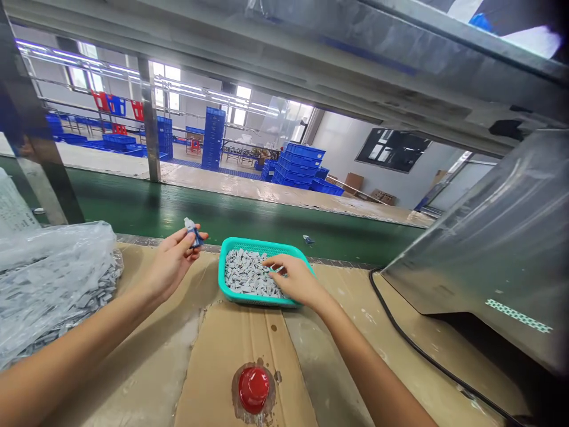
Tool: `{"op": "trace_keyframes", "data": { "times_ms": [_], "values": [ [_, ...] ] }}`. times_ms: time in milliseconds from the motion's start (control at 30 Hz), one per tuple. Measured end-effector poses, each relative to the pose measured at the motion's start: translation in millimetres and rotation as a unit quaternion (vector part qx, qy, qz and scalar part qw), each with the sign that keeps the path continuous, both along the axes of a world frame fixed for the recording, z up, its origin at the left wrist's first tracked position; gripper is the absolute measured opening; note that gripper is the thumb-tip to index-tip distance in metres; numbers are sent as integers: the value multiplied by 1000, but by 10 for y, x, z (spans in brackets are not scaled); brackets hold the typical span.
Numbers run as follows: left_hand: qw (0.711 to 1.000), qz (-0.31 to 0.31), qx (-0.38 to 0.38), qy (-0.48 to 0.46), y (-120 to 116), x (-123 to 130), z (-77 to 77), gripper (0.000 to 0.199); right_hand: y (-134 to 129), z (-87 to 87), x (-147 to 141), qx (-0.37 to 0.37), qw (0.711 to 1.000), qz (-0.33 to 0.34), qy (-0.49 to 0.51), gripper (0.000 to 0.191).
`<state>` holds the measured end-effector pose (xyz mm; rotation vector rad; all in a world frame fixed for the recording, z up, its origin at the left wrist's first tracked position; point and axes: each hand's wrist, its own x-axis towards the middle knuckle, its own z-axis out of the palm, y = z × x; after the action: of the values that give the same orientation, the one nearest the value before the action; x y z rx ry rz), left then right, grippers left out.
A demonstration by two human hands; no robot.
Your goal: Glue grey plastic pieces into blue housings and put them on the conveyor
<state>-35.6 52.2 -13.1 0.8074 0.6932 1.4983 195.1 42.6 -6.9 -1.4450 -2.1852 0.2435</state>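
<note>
turquoise plastic, right in the middle of the bench: a basket (260, 300) loaded with small grey pieces (244, 274), and here's the right hand (297, 281) over its right side, thumb and forefinger curled but a gap showing between their tips; whether they touch the pieces, i can't tell. over on the left, the left hand (175, 255) is up in the air, thumb and fingers pinching a small blue-and-white part (196, 238), its pale end pointing upward, just left of the basket and near the green belt (267, 214). another little part (308, 239) lies on that belt, behind the basket. below, a glossy red dome (253, 388) sits in a dark wet patch on the flattened cardboard (226, 350). a clear plastic bag (57, 267) full of grey bits bulges at far left, and a black cable (395, 323) snakes along the right, beside the metal housing (480, 237).
</note>
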Motion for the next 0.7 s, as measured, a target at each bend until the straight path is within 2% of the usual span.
{"op": "trace_keyframes", "data": {
  "times_ms": [167, 233, 267, 300, 333, 400, 467, 500, 567, 700],
  "values": [
    [999, -27, 4, 44, 210, -97, -248, 22, 127, -139, 19, -12, 998, 41, -43, 36],
    [992, -30, 24, 119, 303, -127, -279, 25, 126, -143, -2, -9, 998, 38, -48, 34],
    [981, -25, 44, 188, 366, -144, -279, 26, 121, -139, -7, -8, 998, 34, -50, 31],
    [959, -11, 72, 276, 444, -164, -272, 27, 115, -134, -8, -7, 998, 30, -50, 29],
    [922, 7, 105, 372, 537, -183, -260, 28, 110, -131, -5, -8, 998, 28, -49, 27],
    [813, 42, 162, 557, 759, -215, -233, 30, 106, -136, 8, -10, 999, 25, -45, 26],
    [702, 47, 168, 690, 996, -230, -213, 35, 113, -160, 25, -12, 999, 24, -36, 26],
    [662, 40, 154, 732, 1106, -231, -207, 36, 121, -176, 34, -13, 999, 23, -31, 26],
    [616, 23, 115, 779, 1285, -219, -200, 40, 138, -209, 52, -16, 999, 25, -17, 25],
    [573, 20, 54, 817, 1460, -125, -187, 51, 159, -235, 80, -32, 999, 37, 16, 23]
  ]
}}
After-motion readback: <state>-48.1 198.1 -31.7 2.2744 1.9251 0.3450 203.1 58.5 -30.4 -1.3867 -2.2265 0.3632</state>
